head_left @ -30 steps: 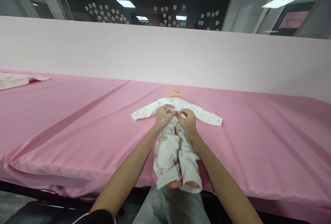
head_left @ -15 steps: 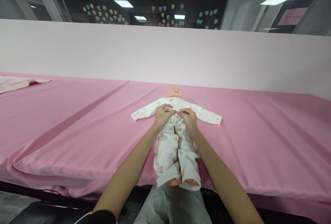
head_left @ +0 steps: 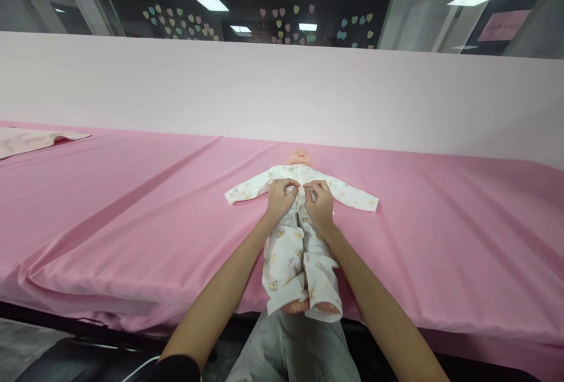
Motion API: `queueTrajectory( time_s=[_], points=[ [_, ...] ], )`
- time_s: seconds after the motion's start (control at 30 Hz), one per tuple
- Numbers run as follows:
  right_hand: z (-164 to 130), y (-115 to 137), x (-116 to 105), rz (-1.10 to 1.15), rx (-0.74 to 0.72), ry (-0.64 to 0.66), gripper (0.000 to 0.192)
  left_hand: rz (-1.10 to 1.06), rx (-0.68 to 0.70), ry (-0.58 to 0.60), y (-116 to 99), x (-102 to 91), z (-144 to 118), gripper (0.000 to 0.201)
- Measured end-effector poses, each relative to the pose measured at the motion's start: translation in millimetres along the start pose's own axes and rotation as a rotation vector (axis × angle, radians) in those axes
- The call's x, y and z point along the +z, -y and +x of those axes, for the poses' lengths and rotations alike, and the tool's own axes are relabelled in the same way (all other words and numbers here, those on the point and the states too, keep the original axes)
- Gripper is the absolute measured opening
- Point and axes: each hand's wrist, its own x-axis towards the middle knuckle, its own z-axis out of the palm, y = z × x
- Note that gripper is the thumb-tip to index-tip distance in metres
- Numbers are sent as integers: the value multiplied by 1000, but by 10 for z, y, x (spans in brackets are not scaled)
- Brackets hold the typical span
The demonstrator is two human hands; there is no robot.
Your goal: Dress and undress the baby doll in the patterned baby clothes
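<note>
Wide stretches of the pink sheet (head_left: 132, 217) lie bare on either side of the doll (head_left: 299, 235), so a hand could sweep across the table to the left or right without meeting anything. The only thing out there is a pale folded cloth (head_left: 35, 138) at the far left edge, well apart from the doll. Behind the doll's head, a narrow band of sheet stays free before the light pink partition (head_left: 282, 100) rises and closes off the far side. Both hands, the left hand (head_left: 281, 200) and right hand (head_left: 318, 204), crowd the doll's chest, and the forearms flank its legs, blocking a near-side approach.
</note>
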Motion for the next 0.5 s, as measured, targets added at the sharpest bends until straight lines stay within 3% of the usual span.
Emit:
queueTrajectory(
  time_s=[0.3, 0.4, 0.5],
  points=[
    [8, -67, 14, -106, 108, 27, 20, 125, -28, -23, -3, 10, 3, 15],
    [6, -38, 15, -159, 75, 81, 21, 89, 67, -128, -266, -119, -79, 13],
    [0, -9, 19, -199, 63, 120, 24, -132, 256, -199, -697, -354, -308, 24]
  ],
)
